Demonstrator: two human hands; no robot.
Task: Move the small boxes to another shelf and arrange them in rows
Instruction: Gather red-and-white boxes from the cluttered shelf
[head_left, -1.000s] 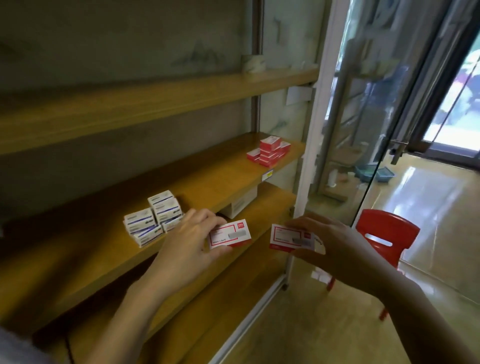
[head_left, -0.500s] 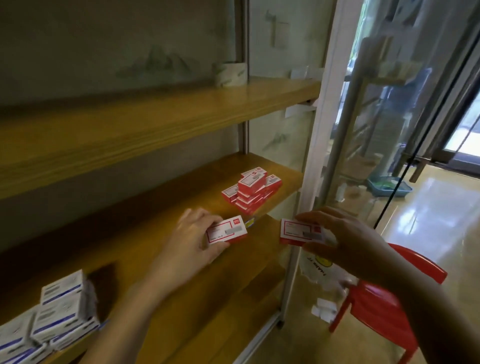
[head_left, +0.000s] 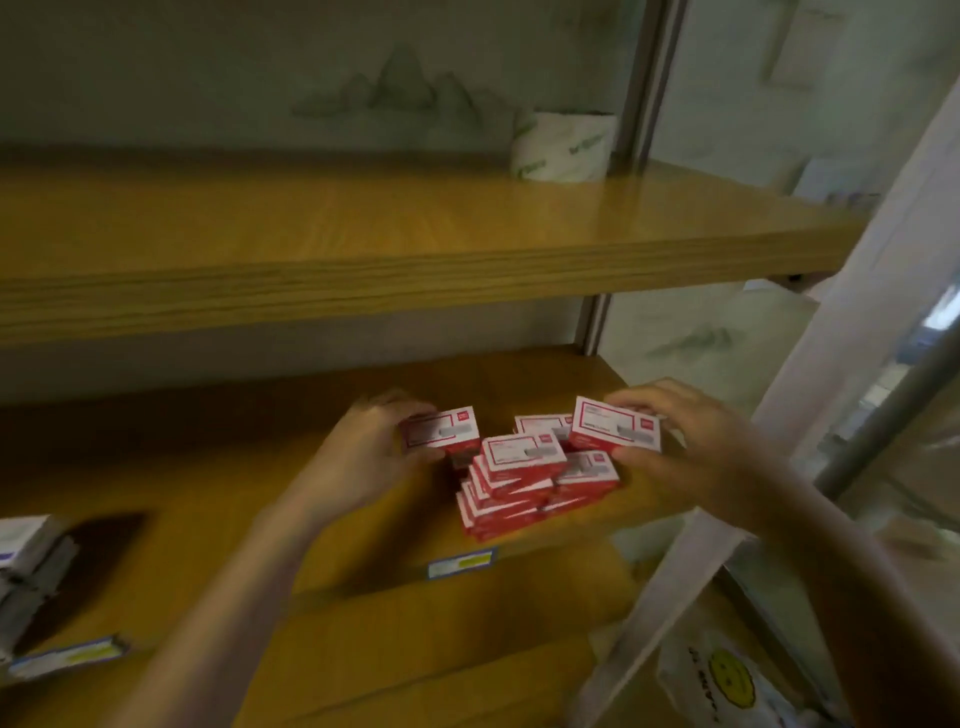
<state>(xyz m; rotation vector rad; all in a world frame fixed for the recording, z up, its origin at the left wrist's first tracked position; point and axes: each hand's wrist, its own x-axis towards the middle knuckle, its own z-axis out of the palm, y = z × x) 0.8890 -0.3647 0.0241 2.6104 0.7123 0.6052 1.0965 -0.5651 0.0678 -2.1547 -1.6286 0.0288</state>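
A pile of several small red-and-white boxes (head_left: 524, 483) lies loosely stacked near the right end of the middle wooden shelf (head_left: 208, 499). My left hand (head_left: 363, 457) grips one red-and-white box (head_left: 441, 430) just left of the pile, over the shelf. My right hand (head_left: 691, 447) grips another red-and-white box (head_left: 615, 425) above the pile's right side. Both boxes are held flat, label up. A stack of white-and-blue boxes (head_left: 26, 561) sits at the far left of the same shelf, partly cut off.
The upper shelf (head_left: 363, 244) overhangs the work area and carries a paper roll (head_left: 563, 145) at its back right. A white frame post (head_left: 857, 322) and glass panel bound the shelves on the right. Price labels (head_left: 460, 564) are stuck on the shelf edge. A lower shelf lies below.
Both hands have carried their boxes up and forward to the red pile, and the view has closed in on the shelf's right end. The white-and-blue stack has slid toward the left edge.
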